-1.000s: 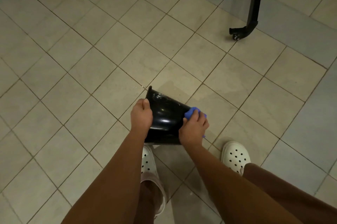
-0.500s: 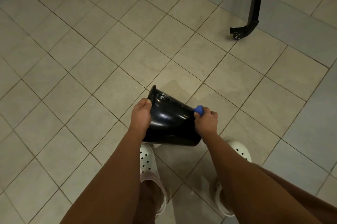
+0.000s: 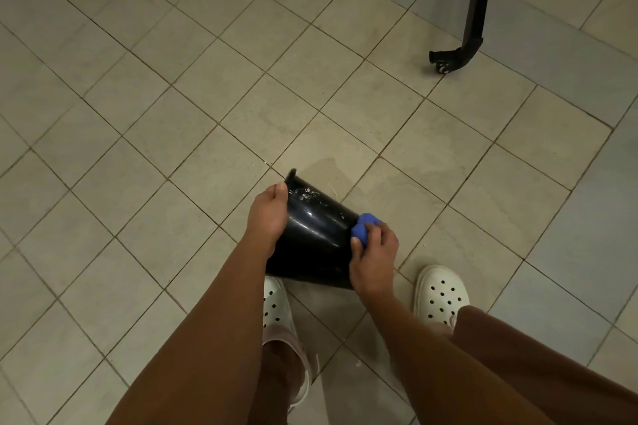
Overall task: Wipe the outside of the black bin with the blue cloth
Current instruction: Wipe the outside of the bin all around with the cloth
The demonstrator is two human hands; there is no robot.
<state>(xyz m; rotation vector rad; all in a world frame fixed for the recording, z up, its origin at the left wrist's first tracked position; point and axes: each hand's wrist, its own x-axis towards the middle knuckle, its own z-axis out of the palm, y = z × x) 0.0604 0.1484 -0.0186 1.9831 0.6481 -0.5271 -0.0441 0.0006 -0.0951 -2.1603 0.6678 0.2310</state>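
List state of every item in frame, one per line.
black bin: tipped over, not upright; white specks on its wall near the far end.
blue cloth: bunched, pressed against the bin's right side.
left hand: grips the bin's left side.
right hand: grips the cloth.
white clogs: worn, flat on the tiled floor.
black stand leg: upright, standing on the floor.

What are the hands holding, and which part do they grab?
The left hand grips the black bin by its rim end. The right hand holds the bunched blue cloth, pressed against the bin's other end.
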